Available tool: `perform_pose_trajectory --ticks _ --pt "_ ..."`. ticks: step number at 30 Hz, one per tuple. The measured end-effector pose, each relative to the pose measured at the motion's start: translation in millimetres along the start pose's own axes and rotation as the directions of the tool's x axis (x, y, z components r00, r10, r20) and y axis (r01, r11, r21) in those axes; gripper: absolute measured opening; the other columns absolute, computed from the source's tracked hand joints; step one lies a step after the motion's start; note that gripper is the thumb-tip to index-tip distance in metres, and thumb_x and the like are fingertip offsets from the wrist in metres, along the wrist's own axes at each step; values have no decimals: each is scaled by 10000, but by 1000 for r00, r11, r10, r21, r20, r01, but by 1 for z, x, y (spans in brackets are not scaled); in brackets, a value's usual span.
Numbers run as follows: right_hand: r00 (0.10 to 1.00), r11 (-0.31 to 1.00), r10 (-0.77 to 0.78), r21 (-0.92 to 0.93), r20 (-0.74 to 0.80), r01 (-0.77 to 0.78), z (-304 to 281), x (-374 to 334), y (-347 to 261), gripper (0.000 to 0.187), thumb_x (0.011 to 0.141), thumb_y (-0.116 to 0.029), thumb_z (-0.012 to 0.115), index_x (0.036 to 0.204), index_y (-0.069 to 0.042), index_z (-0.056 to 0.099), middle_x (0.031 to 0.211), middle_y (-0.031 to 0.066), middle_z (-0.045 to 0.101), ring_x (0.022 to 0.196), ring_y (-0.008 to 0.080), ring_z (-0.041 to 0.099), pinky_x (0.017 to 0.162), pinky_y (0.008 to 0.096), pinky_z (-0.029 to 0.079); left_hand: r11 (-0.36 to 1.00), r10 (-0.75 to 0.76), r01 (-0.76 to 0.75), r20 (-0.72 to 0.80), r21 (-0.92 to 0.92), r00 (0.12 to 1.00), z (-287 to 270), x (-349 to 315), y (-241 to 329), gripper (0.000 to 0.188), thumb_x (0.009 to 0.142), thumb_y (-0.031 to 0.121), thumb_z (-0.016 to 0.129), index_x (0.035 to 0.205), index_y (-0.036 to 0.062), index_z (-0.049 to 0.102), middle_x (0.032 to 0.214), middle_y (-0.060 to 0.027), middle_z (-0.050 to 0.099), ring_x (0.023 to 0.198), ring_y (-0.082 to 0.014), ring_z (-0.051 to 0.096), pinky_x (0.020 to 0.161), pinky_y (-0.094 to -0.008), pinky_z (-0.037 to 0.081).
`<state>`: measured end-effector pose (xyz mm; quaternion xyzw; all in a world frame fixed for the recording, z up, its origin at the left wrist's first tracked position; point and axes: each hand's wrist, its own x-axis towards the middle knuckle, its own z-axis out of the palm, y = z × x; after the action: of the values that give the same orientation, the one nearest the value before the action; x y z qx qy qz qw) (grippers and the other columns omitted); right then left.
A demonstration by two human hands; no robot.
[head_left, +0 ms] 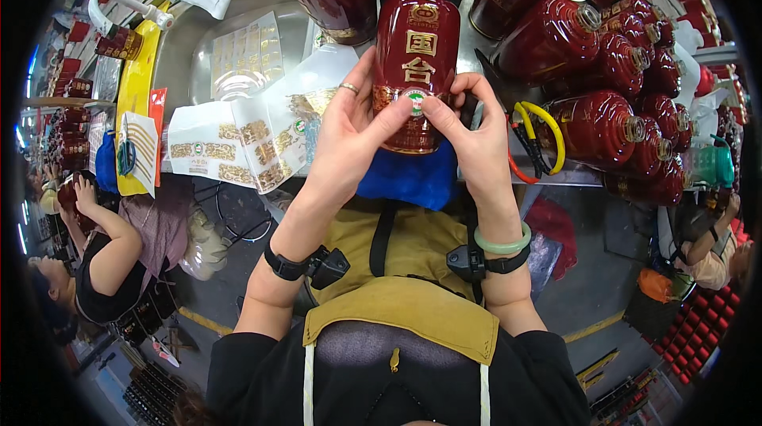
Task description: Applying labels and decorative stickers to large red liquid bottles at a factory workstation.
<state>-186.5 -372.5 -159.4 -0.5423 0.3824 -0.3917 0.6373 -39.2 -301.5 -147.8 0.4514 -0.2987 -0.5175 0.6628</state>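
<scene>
A dark red glass bottle (392,57) with gold lettering and a gold patterned lower band lies in front of me, neck pointing away. My left hand (347,136) cups its left side and my right hand (482,134) grips its right side. Both thumbs press on a small round green-and-white sticker (415,99) low on the bottle's front. Beneath the bottle's base hangs a blue cloth (409,180) at the table edge. Left of my left hand lie white decal sheets (238,140) printed with gold patterns; another sheet (248,53) lies farther back.
Several red bottles (595,128) crowd the right side, some on their sides. Scissors or pliers with yellow handles (556,120) lie beside my right hand. A yellow board (135,100) stands at the left. Co-workers are at the far left (107,259) and far right (706,255).
</scene>
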Motion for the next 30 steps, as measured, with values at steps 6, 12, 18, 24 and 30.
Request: perform_pose_trajectory --ticks 6,12,18,24,30 --pt "1000 999 -28 -40 -5 27 0 1 1 369 825 -196 862 970 -85 541 865 -64 460 779 34 397 667 181 358 1000 -11 11 -57 4 998 3 3 -1 744 991 82 651 1560 -92 205 1490 -179 460 1355 -198 472 1149 -345 379" --pt "1000 1000 18 16 -10 -17 -1 1 1 361 832 -180 858 971 -83 539 877 -63 471 787 33 400 673 175 362 1000 9 -9 -60 -3 998 8 -1 -3 725 999 70 634 1560 -93 206 1500 -176 450 1351 -195 476 1151 -340 375" --pt "999 994 50 96 6 -51 0 -1 -2 362 830 -165 858 976 -87 536 881 -66 471 788 26 403 676 170 364 999 -18 16 -44 -39 999 2 1 -2 740 1002 66 627 1568 -92 178 1510 -175 437 1363 -191 460 1156 -338 367" --pt "1000 1000 10 16 -7 -10 2 -1 -2 364 836 -166 856 985 -87 534 875 -68 476 790 23 407 679 171 370 1000 -19 19 -18 -4 1000 -1 1 -2 766 991 59 642 1568 -99 163 1514 -179 431 1370 -196 453 1162 -344 361" --pt "1000 999 20 38 6 -20 0 0 -2 359 837 -163 853 979 -83 533 870 -71 469 784 30 395 684 174 368 1000 2 -2 -19 -1 1000 2 1 -2 799 980 62 660 1570 -97 147 1517 -186 420 1375 -208 452 1164 -350 364"
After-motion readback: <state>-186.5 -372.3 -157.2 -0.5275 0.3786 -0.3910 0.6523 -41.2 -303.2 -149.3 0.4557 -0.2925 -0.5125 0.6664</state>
